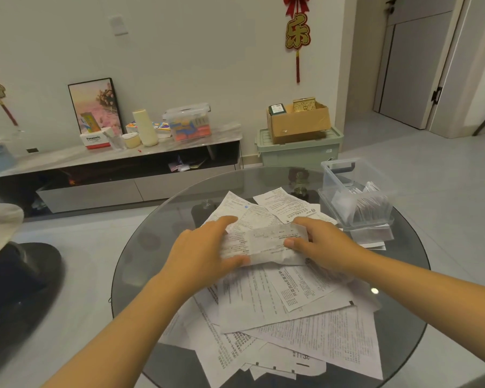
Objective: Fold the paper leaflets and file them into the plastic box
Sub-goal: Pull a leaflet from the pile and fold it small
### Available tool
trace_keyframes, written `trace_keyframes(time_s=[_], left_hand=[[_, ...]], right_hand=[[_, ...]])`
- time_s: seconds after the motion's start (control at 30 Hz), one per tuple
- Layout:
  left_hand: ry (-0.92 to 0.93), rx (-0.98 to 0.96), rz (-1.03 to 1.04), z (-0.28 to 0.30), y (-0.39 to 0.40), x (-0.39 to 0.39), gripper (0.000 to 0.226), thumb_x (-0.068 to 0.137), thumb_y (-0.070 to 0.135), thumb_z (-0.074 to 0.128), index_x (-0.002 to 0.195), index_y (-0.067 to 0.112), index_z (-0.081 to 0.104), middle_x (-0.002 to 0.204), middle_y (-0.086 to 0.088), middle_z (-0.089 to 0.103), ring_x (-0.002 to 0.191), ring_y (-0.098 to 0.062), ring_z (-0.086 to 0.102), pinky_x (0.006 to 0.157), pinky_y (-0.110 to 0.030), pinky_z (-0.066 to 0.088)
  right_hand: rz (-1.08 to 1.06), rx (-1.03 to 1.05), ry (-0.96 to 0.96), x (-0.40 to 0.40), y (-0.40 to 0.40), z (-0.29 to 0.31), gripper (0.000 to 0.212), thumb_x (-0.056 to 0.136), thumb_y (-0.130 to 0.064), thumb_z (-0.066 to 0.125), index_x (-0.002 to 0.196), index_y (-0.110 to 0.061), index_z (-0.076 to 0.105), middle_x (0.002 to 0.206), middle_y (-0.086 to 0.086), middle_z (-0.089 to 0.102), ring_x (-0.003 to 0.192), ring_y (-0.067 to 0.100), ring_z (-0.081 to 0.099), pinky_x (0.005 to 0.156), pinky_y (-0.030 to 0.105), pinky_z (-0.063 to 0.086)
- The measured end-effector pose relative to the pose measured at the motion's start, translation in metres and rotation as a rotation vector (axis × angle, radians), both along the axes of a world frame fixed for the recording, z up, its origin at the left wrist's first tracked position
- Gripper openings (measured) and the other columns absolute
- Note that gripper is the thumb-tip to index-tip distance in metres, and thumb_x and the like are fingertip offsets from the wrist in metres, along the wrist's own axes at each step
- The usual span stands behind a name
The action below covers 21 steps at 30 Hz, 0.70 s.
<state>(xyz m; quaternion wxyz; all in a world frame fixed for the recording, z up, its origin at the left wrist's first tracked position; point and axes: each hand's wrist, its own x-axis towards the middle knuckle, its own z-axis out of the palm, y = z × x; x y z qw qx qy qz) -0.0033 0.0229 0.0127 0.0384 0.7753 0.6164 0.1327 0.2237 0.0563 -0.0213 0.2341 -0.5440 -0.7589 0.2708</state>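
The plastic box (356,197) blurs its filed papers, perhaps folded leaflets.

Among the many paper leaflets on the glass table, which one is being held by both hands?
The narrow folded leaflet between the left hand and right hand, lifted above the pile; the others lie loose and flat.

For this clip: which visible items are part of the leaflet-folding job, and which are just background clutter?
Part of the job:
- left hand and right hand, both gripping the folded leaflet
- loose leaflets on the glass table
- clear plastic box

Lying about:
- cardboard box
- green storage bin
- framed picture
- red wall ornament
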Motion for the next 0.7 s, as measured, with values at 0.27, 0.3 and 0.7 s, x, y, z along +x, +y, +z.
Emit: trace_keyframes(time_s=[0.27, 0.3, 0.7], left_hand=[[-0.78, -0.271, 0.223, -0.017, 0.008, -0.023, 0.056, 0.072, 0.025, 0.081, 0.119, 0.029, 0.05, 0.107, 0.007, 0.063, 0.096, -0.01, 0.062, 0.081, -0.028, 0.051], [-0.867, -0.319, 0.223, -0.019, 0.008, -0.025, 0.055, 0.073, 0.02, 0.08, 0.12, 0.025, 0.051, 0.108, 0.005, 0.067, 0.096, -0.011, 0.065, 0.087, -0.032, 0.052], [-0.62, -0.221, 0.256, -0.028, 0.017, -0.027, 0.028, 0.086, 0.013, 0.067, 0.11, 0.021, 0.057, 0.094, 0.005, 0.07, 0.081, -0.006, 0.065, 0.061, -0.015, 0.045]], right_hand=[[-0.049, -0.028, 0.016, 0.009, 0.01, -0.003, 0.022, 0.096, -0.032, 0.05, 0.113, -0.022, 0.058, 0.109, -0.008, 0.061, 0.102, 0.013, 0.055, 0.091, 0.033, 0.046], [-0.059, -0.039, 0.032, 0.01, 0.01, -0.003, 0.022, 0.096, -0.033, 0.05, 0.114, -0.023, 0.058, 0.111, -0.009, 0.061, 0.103, 0.013, 0.055, 0.093, 0.035, 0.045], [-0.123, -0.001, -0.041, -0.002, 0.006, -0.008, 0.018, 0.095, -0.035, 0.051, 0.105, -0.02, 0.054, 0.104, -0.003, 0.061, 0.094, 0.017, 0.054, 0.071, 0.03, 0.04]])
